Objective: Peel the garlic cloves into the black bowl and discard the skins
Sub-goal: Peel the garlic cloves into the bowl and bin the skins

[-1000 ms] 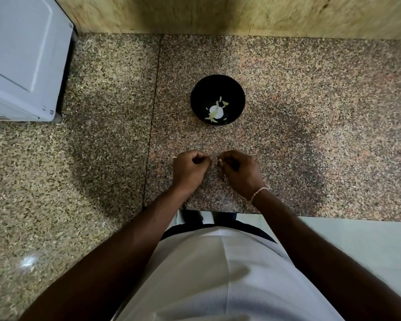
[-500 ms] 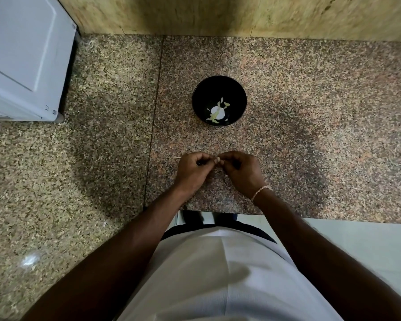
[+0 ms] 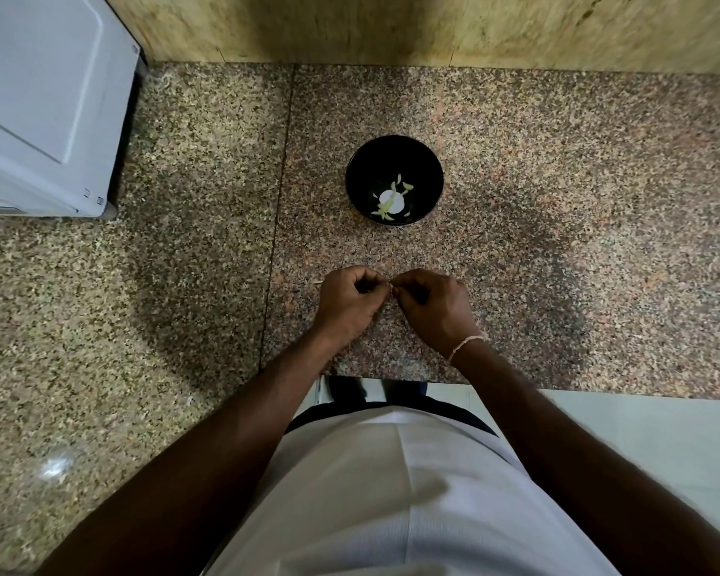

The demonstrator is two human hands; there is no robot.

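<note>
Both forearms reach forward over the near edge of the speckled stone table (image 3: 558,201), the wrists bent so the knuckles face up. The left hand (image 3: 348,303) and the right hand (image 3: 435,305) meet fingertip to fingertip a little in from that edge, each with fingers curled in a closed grip. Between the thumbs and forefingers they pinch a small pale garlic clove (image 3: 391,286), mostly hidden by the fingers. A thin cord bracelet (image 3: 466,345) circles the right wrist. The black bowl (image 3: 422,160) stands farther in, toward the back edge of the table, well apart from the hands, with pale garlic pieces (image 3: 391,199) lying on its bottom. A white appliance (image 3: 38,97) sits at the table's far left corner.
</note>
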